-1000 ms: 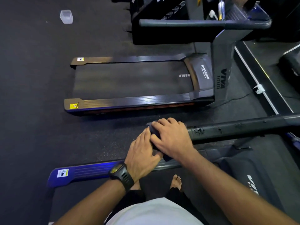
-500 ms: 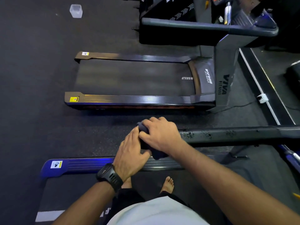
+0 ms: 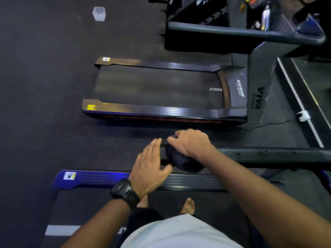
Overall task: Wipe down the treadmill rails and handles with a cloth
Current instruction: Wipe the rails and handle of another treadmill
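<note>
A dark cloth [image 3: 180,161] is wrapped over the free end of the black treadmill handrail [image 3: 268,154], which runs off to the right and shows worn, chipped spots. My right hand [image 3: 190,143] grips the cloth from above, fingers curled over the rail's end. My left hand [image 3: 149,164] lies just left of it with straight fingers, its thumb touching the rail's end under the cloth. A black watch sits on the left wrist. Below the hands is the treadmill's blue and grey side rail [image 3: 125,179], and my bare feet stand on the belt.
A second treadmill [image 3: 157,86] stands ahead with its own handrail [image 3: 241,33] and console at the upper right. A small clear cup [image 3: 99,13] sits on the dark rubber floor at the upper left. A raised platform edge with a white strip [image 3: 302,108] runs along the right.
Both hands and the cloth have slid left along the handrail towards its free end. The left hand has drawn slightly apart from the right.
</note>
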`<state>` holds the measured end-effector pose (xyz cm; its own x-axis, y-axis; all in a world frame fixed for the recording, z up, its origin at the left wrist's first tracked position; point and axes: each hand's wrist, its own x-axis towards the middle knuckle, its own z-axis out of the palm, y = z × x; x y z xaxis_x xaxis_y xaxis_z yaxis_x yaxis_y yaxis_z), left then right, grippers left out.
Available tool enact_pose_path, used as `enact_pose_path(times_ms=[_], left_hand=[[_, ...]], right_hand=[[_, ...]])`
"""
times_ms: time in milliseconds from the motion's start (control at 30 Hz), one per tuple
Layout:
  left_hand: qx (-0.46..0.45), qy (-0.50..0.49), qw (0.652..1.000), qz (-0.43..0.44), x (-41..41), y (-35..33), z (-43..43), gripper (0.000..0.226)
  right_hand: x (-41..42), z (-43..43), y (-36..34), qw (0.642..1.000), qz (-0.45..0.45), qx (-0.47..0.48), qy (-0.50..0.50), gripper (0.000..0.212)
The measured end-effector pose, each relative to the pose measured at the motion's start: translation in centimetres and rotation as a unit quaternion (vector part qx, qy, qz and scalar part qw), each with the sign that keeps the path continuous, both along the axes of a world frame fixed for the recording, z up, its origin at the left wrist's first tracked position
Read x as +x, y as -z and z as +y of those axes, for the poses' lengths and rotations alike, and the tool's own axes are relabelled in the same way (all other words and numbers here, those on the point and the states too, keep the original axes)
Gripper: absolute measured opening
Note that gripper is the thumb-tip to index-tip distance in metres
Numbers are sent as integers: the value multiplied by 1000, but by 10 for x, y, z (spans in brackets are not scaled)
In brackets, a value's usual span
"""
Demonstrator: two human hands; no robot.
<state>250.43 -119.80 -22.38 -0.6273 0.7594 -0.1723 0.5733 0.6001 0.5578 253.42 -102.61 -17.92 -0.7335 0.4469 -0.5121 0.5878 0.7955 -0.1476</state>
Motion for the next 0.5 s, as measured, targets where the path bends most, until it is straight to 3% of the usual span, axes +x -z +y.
enact_pose_path(times_ms=[67,167,233,367,433,500], left_hand=[[0,5,1000,6,-1,-1,0,89],[8,4,1000,0,-2,0,0,90],[8,-9,1000,-5,-1,-1,1,90],[-2,-13,1000,10,2,-2,1,90],[-3,-9,1000,17,2,-2,0,87],[0,-2,1000,23,1,-2,-1,85]], right_hand=[[15,-10,1,997,60,49,0,47],[31,-31,-2,981,132,93,-106,50],[21,-25,-2,984,129,57,-109,46],[-2,-2,-6,1000,-1,-14,-12,47],[8,-5,-4,1000,17,19,10,47],[28,-20,-2,992,93,84,-35,46]])
